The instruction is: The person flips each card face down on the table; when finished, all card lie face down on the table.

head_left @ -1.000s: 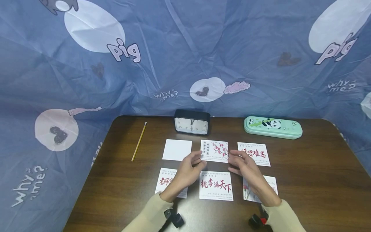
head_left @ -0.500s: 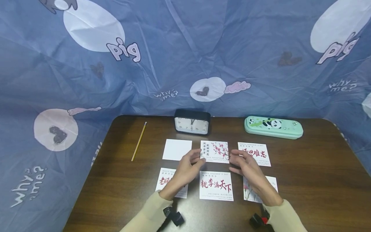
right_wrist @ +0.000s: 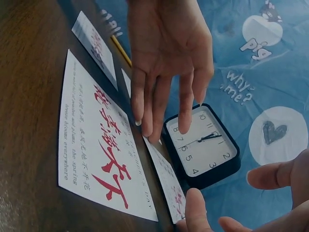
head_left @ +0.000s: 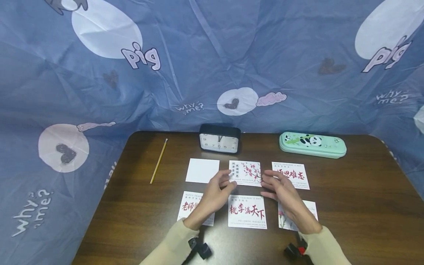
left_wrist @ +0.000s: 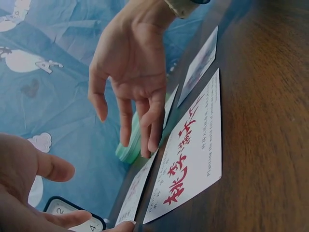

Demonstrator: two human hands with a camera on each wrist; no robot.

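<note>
A card with pink blossoms lies flat in the middle of the back row, between my two hands. My left hand is at its left edge, fingers loosely bent. At the right edge is my right hand, its fingers relaxed and spread. Neither hand grips anything. Just in front lies a card with red characters, large in both wrist views. A blank white card is left of the blossom card, and another red-lettered card is right of it. My forearms partly cover the front-left card and the front-right flower card.
Behind the cards stands a black square clock. A green panda pencil case lies at the back right, and a yellow pencil at the left. A blue printed cloth hangs behind the brown wooden table.
</note>
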